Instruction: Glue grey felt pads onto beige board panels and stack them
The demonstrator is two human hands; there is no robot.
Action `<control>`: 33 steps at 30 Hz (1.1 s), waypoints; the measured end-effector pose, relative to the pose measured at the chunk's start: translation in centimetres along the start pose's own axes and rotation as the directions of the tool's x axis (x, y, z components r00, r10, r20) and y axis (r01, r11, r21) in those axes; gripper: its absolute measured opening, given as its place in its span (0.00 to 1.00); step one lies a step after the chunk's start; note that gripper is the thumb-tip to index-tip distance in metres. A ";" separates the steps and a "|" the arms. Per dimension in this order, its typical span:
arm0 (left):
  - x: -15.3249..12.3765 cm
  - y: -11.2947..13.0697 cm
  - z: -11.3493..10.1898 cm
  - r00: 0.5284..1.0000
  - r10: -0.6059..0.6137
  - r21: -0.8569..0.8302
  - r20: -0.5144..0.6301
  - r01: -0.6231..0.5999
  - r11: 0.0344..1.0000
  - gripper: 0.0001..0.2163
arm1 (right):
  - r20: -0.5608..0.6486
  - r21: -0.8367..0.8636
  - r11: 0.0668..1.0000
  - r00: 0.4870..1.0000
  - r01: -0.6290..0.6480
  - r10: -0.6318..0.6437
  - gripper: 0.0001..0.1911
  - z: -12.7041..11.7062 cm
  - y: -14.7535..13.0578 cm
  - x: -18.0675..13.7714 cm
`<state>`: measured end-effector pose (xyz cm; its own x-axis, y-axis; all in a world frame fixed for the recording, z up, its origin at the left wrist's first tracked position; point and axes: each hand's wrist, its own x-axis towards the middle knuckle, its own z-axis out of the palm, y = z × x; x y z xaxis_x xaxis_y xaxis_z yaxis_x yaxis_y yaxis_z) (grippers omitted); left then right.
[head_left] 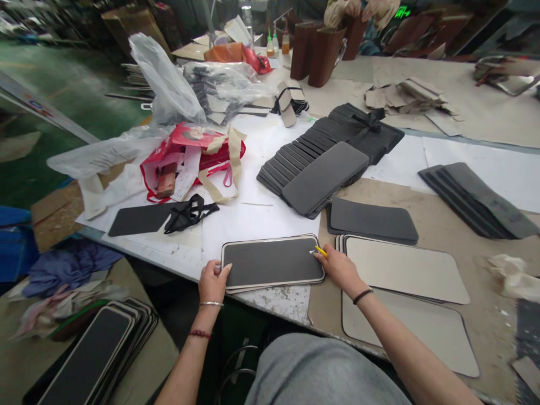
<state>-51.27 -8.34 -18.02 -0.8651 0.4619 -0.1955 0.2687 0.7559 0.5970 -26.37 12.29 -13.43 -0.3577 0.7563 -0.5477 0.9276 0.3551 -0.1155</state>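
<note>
In front of me at the table's front edge lies a dark grey panel (270, 261) with rounded corners and a cream border, on top of other similar pieces. My left hand (214, 279) grips its left end, thumb on top and fingers at the edge. My right hand (340, 269) is closed on a thin yellow tool (321, 251) with a pale tip, held over the panel's right end; its exact kind is unclear. Just right of that hand, cream panels (405, 267) with dark edges lie in two overlapping groups. Behind them is a short pile of dark grey panels (373, 219).
A fanned stack of dark panels (295, 154) and another dark pile (476, 197) lie farther back. A red bag (189, 154) and clear plastic (164, 79) are at left. Finished-looking bordered panels (93, 354) sit low left. A person's hands (367, 8) hold brown pieces across the table.
</note>
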 end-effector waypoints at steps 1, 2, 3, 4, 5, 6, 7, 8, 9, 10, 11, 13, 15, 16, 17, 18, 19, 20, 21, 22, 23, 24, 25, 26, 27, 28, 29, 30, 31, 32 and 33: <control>0.0 -0.1 0.0 1.000 -0.003 -0.005 0.003 0.003 1.000 0.13 | 0.005 -0.006 1.000 1.000 0.001 -0.001 0.17 0.0 0.0 0.1; -0.1 -0.1 0.0 1.000 -0.003 -0.007 0.006 0.003 1.000 0.12 | 0.008 -0.012 1.000 1.000 0.003 -0.003 0.17 0.1 0.0 0.1; -0.1 -0.1 0.0 1.000 -0.002 -0.009 0.007 0.002 1.000 0.12 | 0.012 -0.020 1.000 1.000 0.009 -0.008 0.17 0.1 0.0 0.2; -0.1 -0.1 0.1 1.000 -0.001 -0.012 0.007 0.001 1.000 0.11 | 0.016 -0.028 1.000 1.000 0.013 -0.013 0.18 0.1 0.0 0.2; -0.1 -0.1 0.1 1.000 0.002 -0.014 0.006 -0.002 1.000 0.11 | 0.020 -0.036 0.999 1.000 0.017 -0.016 0.18 0.1 0.0 0.3; -0.1 -0.1 0.1 1.000 0.007 -0.016 0.003 -0.007 1.000 0.10 | 0.023 -0.044 0.999 1.000 0.021 -0.020 0.18 0.1 0.0 0.4; -0.1 0.0 0.2 1.000 0.013 -0.016 -0.002 -0.013 1.000 0.10 | 0.025 -0.051 0.998 0.999 0.024 -0.023 0.18 0.1 0.0 0.4; -0.1 0.0 0.2 1.000 0.020 -0.015 -0.007 -0.020 1.000 0.09 | 0.025 -0.057 0.998 0.999 0.025 -0.024 0.18 0.1 -0.1 0.5; -0.1 0.0 0.2 1.000 0.025 -0.016 -0.010 -0.025 1.000 0.09 | 0.025 -0.063 0.998 0.999 0.024 -0.022 0.18 0.1 -0.1 0.5; -0.1 0.1 0.2 1.000 0.027 -0.018 -0.010 -0.027 0.999 0.08 | 0.025 -0.068 0.997 0.999 0.023 -0.021 0.18 0.1 -0.1 0.5; 0.0 0.1 0.2 1.000 0.024 -0.024 -0.009 -0.024 0.999 0.08 | 0.027 -0.073 0.997 0.999 0.022 -0.020 0.18 0.1 -0.2 0.6; 0.0 0.1 0.1 1.000 0.010 -0.038 -0.001 -0.010 0.999 0.09 | 0.034 -0.083 0.996 0.999 0.020 -0.017 0.19 0.1 -0.2 0.6; 0.0 0.2 0.0 1.000 -0.010 -0.058 0.005 0.011 0.998 0.09 | 0.038 -0.088 0.996 0.999 0.021 -0.018 0.18 0.1 -0.2 0.5; 0.0 0.2 0.0 1.000 -0.021 -0.069 0.009 0.021 0.997 0.10 | 0.038 -0.088 0.996 0.999 0.024 -0.020 0.18 0.1 -0.3 0.5; 0.0 0.2 -0.1 0.999 -0.030 -0.079 0.014 0.031 0.996 0.10 | 0.037 -0.088 0.996 0.999 0.024 -0.021 0.18 0.0 -0.3 0.5; 0.1 0.1 -0.2 0.999 -0.039 -0.089 0.021 0.040 0.995 0.11 | 0.036 -0.089 0.996 0.999 0.023 -0.019 0.18 0.0 -0.3 0.5; 0.1 0.1 -0.3 0.999 -0.046 -0.100 0.030 0.049 0.994 0.11 | 0.036 -0.090 0.996 0.999 0.020 -0.016 0.19 0.0 -0.3 0.4; 0.1 0.1 -0.3 0.998 -0.050 -0.108 0.040 0.055 0.993 0.11 | 0.037 -0.091 0.996 0.999 0.017 -0.014 0.19 0.0 -0.4 0.4; 0.1 0.0 -0.4 0.997 -0.051 -0.114 0.050 0.057 0.992 0.12 | 0.038 -0.091 0.996 0.999 0.017 -0.013 0.19 0.0 -0.4 0.4; 0.1 0.0 -0.5 0.997 -0.052 -0.120 0.060 0.059 0.991 0.12 | 0.038 -0.089 0.996 0.999 0.017 -0.014 0.19 0.0 -0.5 0.4; 0.1 0.0 -0.6 0.996 -0.052 -0.127 0.066 0.060 0.990 0.12 | 0.038 -0.086 0.996 0.999 0.020 -0.017 0.19 0.0 -0.5 0.4; 0.1 0.0 -0.6 0.996 -0.053 -0.134 0.068 0.062 0.989 0.13 | 0.038 -0.084 0.996 0.999 0.021 -0.018 0.18 0.0 -0.5 0.4; 0.1 0.0 -0.7 0.996 -0.055 -0.139 0.067 0.064 0.988 0.13 | 0.039 -0.083 0.996 0.999 0.016 -0.013 0.18 -0.1 -0.6 0.4; 0.1 0.1 -0.7 0.996 -0.058 -0.141 0.064 0.066 0.988 0.14 | 0.041 -0.083 0.996 0.999 0.010 -0.006 0.17 -0.1 -0.6 0.4; 0.1 0.1 -0.7 0.996 -0.060 -0.142 0.063 0.069 0.988 0.14 | 0.043 -0.083 0.997 0.999 0.002 0.001 0.17 -0.2 -0.7 0.4; 0.1 0.2 -0.7 0.996 -0.063 -0.141 0.063 0.072 0.987 0.14 | 0.047 -0.083 0.997 0.999 -0.004 0.008 0.17 -0.3 -0.7 0.3; 0.1 0.2 -0.7 0.996 -0.066 -0.141 0.064 0.074 0.987 0.15 | 0.049 -0.081 0.997 0.999 -0.008 0.012 0.17 -0.3 -0.7 0.3; 0.0 0.3 -0.8 0.996 -0.068 -0.140 0.065 0.077 0.987 0.15 | 0.050 -0.078 0.997 0.999 -0.010 0.014 0.16 -0.4 -0.8 0.3; 0.0 0.3 -0.8 0.996 -0.070 -0.141 0.064 0.079 0.987 0.15 | 0.050 -0.076 0.997 0.999 -0.010 0.014 0.16 -0.5 -0.8 0.2; 0.0 0.4 -0.8 0.996 -0.072 -0.143 0.061 0.080 0.987 0.14 | 0.050 -0.075 0.997 0.999 -0.011 0.014 0.16 -0.5 -0.8 0.2; 0.0 0.4 -0.8 0.996 -0.074 -0.145 0.058 0.082 0.986 0.14 | 0.049 -0.075 0.997 0.999 -0.011 0.015 0.16 -0.5 -0.8 0.2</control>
<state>-51.50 -8.37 -17.19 -0.8564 0.4310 -0.2844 0.1329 0.7162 0.6852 -27.22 12.45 -12.98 -0.3383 0.7335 -0.5895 0.9209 0.3868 -0.0472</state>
